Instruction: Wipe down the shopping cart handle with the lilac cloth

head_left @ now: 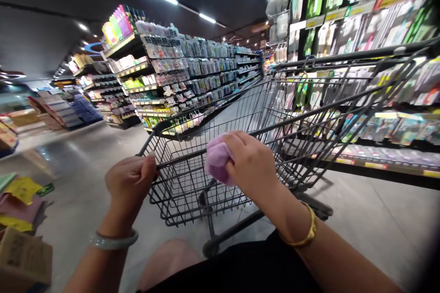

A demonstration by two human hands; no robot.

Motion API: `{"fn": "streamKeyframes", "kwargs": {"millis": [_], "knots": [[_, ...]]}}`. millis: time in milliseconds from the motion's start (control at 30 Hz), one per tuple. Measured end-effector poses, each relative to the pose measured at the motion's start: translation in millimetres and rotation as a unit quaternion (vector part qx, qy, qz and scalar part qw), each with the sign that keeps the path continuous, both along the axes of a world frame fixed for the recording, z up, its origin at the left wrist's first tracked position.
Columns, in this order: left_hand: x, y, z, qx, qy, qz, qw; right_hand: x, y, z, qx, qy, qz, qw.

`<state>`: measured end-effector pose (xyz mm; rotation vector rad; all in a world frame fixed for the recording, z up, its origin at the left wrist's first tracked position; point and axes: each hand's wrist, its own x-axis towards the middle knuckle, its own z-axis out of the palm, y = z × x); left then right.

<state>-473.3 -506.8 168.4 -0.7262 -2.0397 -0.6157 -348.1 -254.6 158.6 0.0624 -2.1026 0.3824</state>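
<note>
In front of me stands a dark metal wire shopping cart, its near end below my hands. My left hand, with a pale bangle at the wrist, is closed at the left corner of the cart's top rim, thumb towards the basket. My right hand, with a gold bracelet on its wrist, is closed round a bunched purple cloth. The cloth is over the near rim of the cart; whether it touches the bar is hidden. No goods show inside the wire basket.
Tall shelves with hanging packs rise close by the cart's right side. Another shelf row runs along the aisle ahead. A cardboard box and yellow and pink packs are at the lower left. Grey shiny floor lies left of the cart.
</note>
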Motion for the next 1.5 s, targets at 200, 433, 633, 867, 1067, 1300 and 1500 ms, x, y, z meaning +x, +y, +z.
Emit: {"fn": "streamKeyframes", "kwargs": {"millis": [200, 433, 633, 867, 1067, 1300, 1500], "knots": [[-13.3, 30.7, 2.0, -0.006, 0.000, 0.000, 1.000, 2.5, 7.2, 5.3, 0.022, -0.033, -0.031, 0.999], [-21.3, 74.6, 4.1, -0.023, 0.023, -0.033, 0.999, 17.4, 36.5, 10.4, 0.040, -0.060, -0.096, 0.993], [-24.3, 123.2, 4.1, -0.032, 0.035, -0.080, 0.996, 31.9, 71.9, 10.0, 0.044, -0.058, -0.117, 0.991], [-29.6, 189.5, 0.6, -0.043, 0.047, -0.142, 0.988, 47.3, 113.0, 6.4, 0.027, -0.044, -0.181, 0.982], [-28.7, 245.0, -4.3, -0.049, 0.055, -0.183, 0.980, 60.9, 154.0, 0.3, 0.030, -0.027, -0.215, 0.976], [-13.8, 297.2, -9.2, -0.042, 0.048, -0.207, 0.976, 60.8, 167.6, -4.0, 0.019, -0.006, -0.297, 0.955], [-0.6, 322.4, -9.4, -0.044, 0.059, -0.207, 0.976, 25.4, 143.2, -8.2, 0.089, -0.040, -0.266, 0.959]]}}
